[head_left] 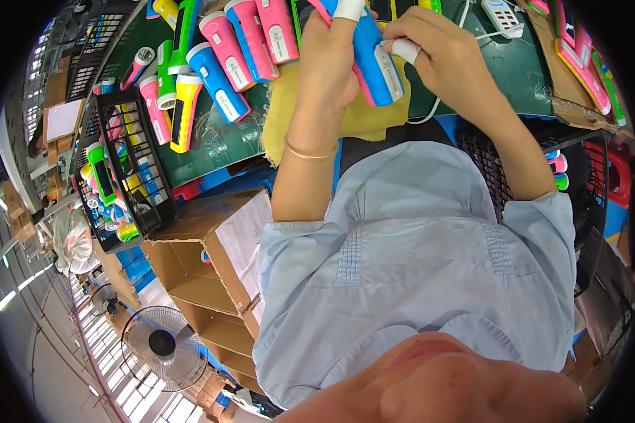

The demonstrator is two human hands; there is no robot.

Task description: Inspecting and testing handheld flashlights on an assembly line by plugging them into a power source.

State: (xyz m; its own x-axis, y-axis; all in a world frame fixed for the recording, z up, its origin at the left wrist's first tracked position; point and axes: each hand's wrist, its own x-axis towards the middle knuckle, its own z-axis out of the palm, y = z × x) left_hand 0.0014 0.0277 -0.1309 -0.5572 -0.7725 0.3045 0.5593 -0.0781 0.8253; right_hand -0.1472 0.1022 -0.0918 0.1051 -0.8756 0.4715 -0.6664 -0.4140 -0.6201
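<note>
Flashlight point(374, 60): blue, pink-edged, pale-panelled | left hand point(327, 67): grasping it | right hand point(441, 53): grip unclear

The flashlight point(372, 56) looks smooth, glossy plastic, the cloth point(283, 106) matt, the carton point(212, 285) cardboard.

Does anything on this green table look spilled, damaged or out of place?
The yellow cloth looks frayed rather than neatly cut along its left edge, and the green tabletop shows pale scuffs beside the flashlights. I see no spill.

You have a bright view, with glare from windows point(176, 407) and a ceiling light point(4, 304) at lower left; edges curve into black.
</note>
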